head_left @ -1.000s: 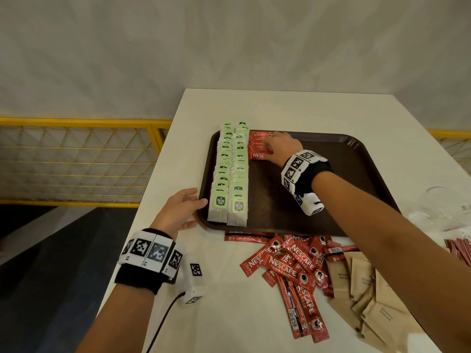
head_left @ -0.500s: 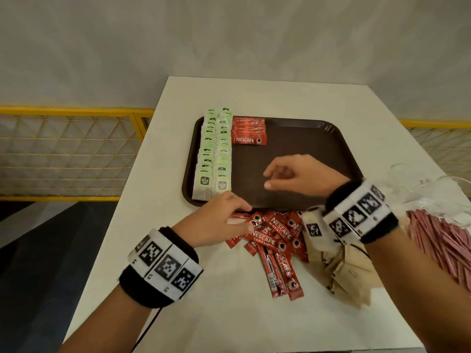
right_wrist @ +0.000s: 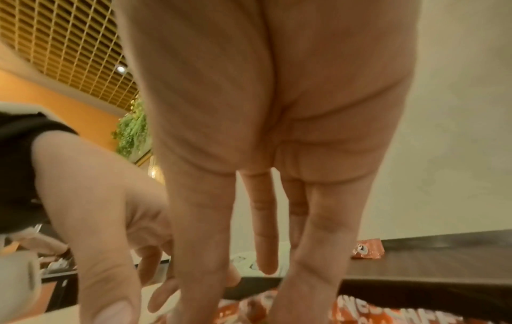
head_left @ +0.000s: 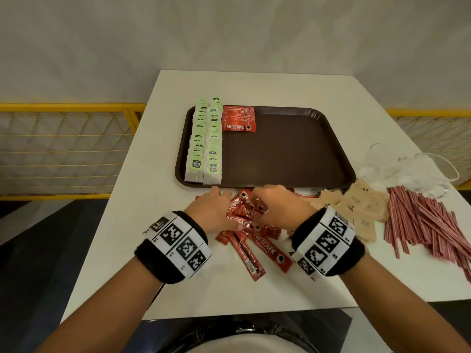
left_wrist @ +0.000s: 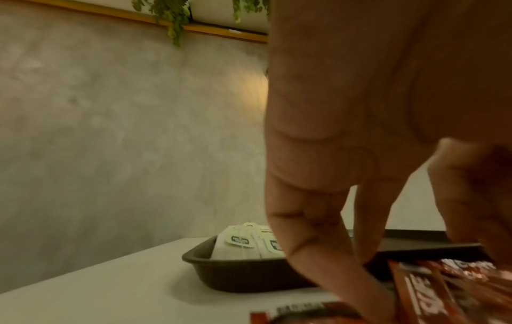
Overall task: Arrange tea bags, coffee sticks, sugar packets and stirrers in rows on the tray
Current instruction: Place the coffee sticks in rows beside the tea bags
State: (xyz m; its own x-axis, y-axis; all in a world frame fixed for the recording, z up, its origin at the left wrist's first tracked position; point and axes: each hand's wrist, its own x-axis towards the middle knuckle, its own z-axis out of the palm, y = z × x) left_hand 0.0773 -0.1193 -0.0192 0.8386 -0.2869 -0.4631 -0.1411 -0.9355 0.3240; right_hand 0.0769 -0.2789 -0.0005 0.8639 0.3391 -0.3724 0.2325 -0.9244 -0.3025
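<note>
Both hands, left hand [head_left: 212, 212] and right hand [head_left: 276, 207], press extended fingers into the loose Nescafe coffee sticks [head_left: 257, 233] heaped on the surface [head_left: 142, 200] before the tray [head_left: 293, 149], apparently gathering more for the short coffee row [head_left: 238, 119] beside the tea bags [head_left: 206, 143].

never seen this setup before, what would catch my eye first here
Both hands, left hand and right hand, dig into the red coffee sticks just below the brown tray. Two green tea bag rows line its left edge; striped stirrers fan out far right.
</note>
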